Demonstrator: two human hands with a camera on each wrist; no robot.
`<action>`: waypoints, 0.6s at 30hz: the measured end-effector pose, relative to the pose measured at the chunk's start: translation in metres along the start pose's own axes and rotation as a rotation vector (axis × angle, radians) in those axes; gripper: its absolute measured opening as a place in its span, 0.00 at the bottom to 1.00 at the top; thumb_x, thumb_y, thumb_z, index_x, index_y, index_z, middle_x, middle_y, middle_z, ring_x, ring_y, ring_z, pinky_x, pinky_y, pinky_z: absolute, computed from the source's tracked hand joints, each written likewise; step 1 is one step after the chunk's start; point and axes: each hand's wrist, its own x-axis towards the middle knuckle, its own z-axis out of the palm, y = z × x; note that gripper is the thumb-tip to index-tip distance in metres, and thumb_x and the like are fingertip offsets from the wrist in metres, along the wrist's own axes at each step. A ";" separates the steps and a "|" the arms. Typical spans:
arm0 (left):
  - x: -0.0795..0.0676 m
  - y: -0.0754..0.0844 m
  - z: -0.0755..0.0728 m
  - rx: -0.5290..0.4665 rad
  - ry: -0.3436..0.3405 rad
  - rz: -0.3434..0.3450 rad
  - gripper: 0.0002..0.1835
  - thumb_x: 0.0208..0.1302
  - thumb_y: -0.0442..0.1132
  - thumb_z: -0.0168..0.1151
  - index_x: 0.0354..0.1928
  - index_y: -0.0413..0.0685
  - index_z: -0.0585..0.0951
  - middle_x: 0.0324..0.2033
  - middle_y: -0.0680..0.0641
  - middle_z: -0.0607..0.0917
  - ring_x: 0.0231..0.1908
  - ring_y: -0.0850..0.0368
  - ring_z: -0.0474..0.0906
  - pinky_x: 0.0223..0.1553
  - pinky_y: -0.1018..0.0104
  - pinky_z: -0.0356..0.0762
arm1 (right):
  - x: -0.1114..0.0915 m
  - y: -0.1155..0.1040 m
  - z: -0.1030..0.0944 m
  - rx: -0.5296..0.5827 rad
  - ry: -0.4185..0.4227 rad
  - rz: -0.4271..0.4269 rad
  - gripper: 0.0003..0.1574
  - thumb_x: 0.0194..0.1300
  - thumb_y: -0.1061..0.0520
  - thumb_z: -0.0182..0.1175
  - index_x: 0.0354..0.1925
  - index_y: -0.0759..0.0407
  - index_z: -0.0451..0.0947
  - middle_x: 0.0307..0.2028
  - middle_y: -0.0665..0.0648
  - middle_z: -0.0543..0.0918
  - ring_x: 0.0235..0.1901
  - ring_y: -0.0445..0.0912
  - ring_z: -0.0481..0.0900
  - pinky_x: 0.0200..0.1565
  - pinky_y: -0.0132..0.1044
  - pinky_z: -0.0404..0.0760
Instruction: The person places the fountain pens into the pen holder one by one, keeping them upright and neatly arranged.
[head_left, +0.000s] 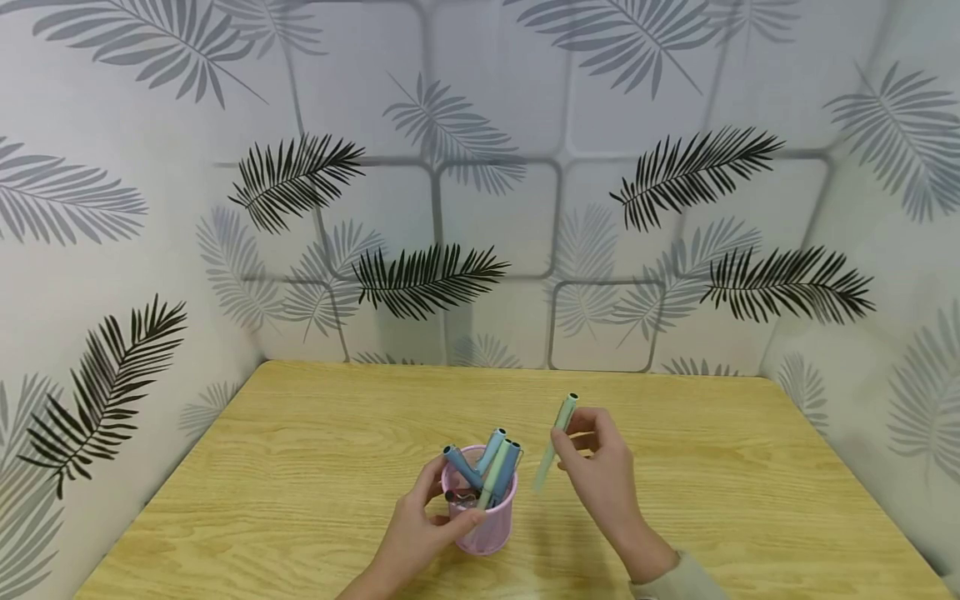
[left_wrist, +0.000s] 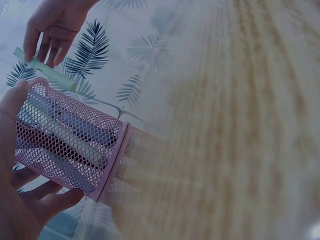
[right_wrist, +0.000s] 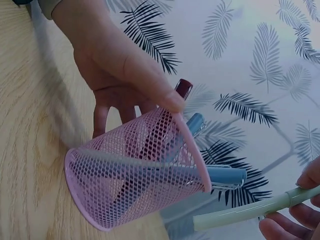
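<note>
My left hand [head_left: 423,521] grips a pink mesh pen cup [head_left: 486,533] by its side, the thumb at the rim. In the cup lean several capped pens: blue ones, a light green pen [head_left: 495,475] and one with a dark red end [right_wrist: 184,88]. To the right of the cup, my right hand [head_left: 603,475] pinches another light green pen [head_left: 557,442] between thumb and fingers. That pen slants, its lower end beside the cup's rim and apart from it. Through the mesh in the left wrist view, pen barrels show inside the cup [left_wrist: 75,135].
The cup stands on a wood-grain table [head_left: 322,433] near its front. Behind and at both sides rise pale walls [head_left: 495,100] with a leaf pattern, meeting the table's far edge.
</note>
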 end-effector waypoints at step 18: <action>0.000 0.001 -0.001 0.005 -0.012 0.040 0.37 0.55 0.36 0.68 0.66 0.42 0.62 0.54 0.38 0.75 0.53 0.36 0.71 0.38 0.63 0.82 | -0.013 -0.025 0.014 0.221 -0.021 -0.120 0.14 0.59 0.67 0.62 0.44 0.64 0.72 0.36 0.60 0.76 0.30 0.48 0.80 0.27 0.41 0.84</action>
